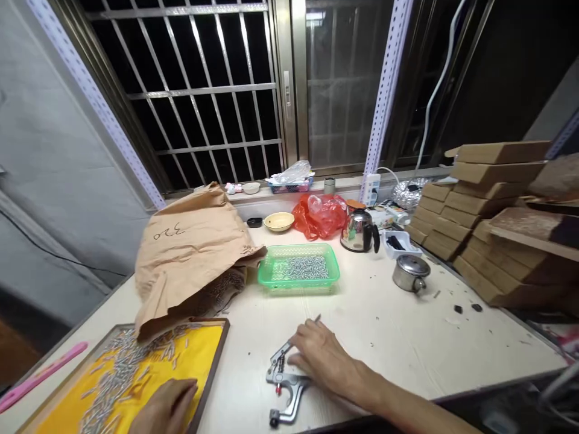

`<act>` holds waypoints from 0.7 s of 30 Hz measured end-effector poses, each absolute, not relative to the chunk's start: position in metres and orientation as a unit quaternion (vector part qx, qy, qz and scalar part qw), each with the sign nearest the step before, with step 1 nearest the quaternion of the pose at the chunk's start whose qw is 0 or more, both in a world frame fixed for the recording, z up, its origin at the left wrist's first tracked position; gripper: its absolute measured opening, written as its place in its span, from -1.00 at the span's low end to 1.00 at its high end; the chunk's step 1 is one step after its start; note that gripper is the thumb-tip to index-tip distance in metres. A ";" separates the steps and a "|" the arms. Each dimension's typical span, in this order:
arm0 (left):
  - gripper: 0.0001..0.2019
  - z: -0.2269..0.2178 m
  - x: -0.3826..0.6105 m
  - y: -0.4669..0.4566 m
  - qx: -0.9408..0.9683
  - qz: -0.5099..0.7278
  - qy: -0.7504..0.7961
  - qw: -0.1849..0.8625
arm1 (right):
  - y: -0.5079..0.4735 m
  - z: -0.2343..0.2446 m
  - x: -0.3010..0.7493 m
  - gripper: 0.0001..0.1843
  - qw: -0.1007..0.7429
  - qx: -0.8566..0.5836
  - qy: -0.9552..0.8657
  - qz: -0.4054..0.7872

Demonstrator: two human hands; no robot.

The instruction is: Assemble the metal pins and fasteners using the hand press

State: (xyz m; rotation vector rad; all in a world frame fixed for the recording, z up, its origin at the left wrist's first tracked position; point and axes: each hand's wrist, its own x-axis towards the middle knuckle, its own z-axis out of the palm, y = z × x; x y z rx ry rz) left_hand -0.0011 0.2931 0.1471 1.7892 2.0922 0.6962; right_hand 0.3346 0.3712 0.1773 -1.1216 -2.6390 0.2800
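Observation:
My right hand is closed around the handles of silver hand pliers with a C-shaped jaw, a spring and a red tip. The pliers are at the front of the table, with the jaw toward me, and one handle end shows beyond my fingers. My left hand is low over the right side of a yellow-bottomed tray, thumb and fingers pressed together. What it holds, if anything, is hidden. Many small metal pieces lie scattered in that tray. Ahead, a green plastic basket holds more small metal parts.
A large brown paper bag leans over the tray's far edge. Behind the basket are a cream bowl, a red plastic bag and a kettle. A lidded metal pot and stacked cardboard boxes stand at right.

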 end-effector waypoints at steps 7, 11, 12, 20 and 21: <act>-0.40 0.184 0.112 0.294 0.445 0.326 0.681 0.482 | 0.336 0.132 0.364 -0.84 0.112 -0.396 -0.906 0.097; -0.34 0.159 0.148 0.300 0.400 0.295 0.671 0.550 | 0.343 0.127 0.370 -0.84 0.118 -0.390 -0.910 0.070; -0.34 0.154 0.152 0.301 0.396 0.288 0.668 0.561 | 0.344 0.126 0.372 -0.84 0.123 -0.390 -0.910 0.067; -0.35 0.142 0.161 0.300 0.380 0.270 0.678 0.569 | 0.343 0.125 0.376 -0.83 0.138 -0.402 -0.903 0.066; -0.35 0.141 0.162 0.300 0.379 0.269 0.679 0.568 | 0.342 0.125 0.376 -0.83 0.139 -0.404 -0.902 0.068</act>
